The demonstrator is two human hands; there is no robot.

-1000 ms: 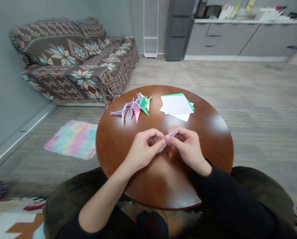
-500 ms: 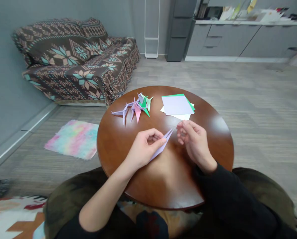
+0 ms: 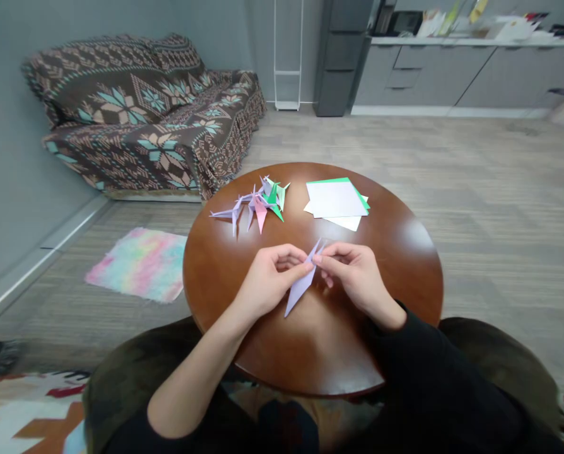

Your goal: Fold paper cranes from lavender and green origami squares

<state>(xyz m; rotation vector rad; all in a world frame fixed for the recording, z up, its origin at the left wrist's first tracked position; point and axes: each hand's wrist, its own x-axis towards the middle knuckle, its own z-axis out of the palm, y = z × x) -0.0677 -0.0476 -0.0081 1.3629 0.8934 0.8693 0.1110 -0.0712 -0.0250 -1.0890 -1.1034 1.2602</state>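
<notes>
A folded piece of lilac origami paper [image 3: 301, 289] is held above the table, long and narrow, with two thin points at its upper end. My left hand [image 3: 273, 275] pinches it from the left between thumb and fingers. From the other side, my right hand [image 3: 352, 272] has its thumb and fingertips closed on the paper near the split points. The curled fingers hide part of the paper's upper half. Several folded paper cranes [image 3: 259, 203] in lilac, pink and green stand together toward the table's far left.
A stack of square paper sheets [image 3: 337, 200], lilac on top with green and white beneath, lies at the far right of the round wooden table [image 3: 405, 277]. Beyond are a covered sofa [image 3: 144, 120], a pastel rug [image 3: 140, 265] and grey cabinets [image 3: 433, 75].
My right hand has moved left and down from beyond the paper's points and now grips it. The paper has turned slightly more upright, and its lower tip shows.
</notes>
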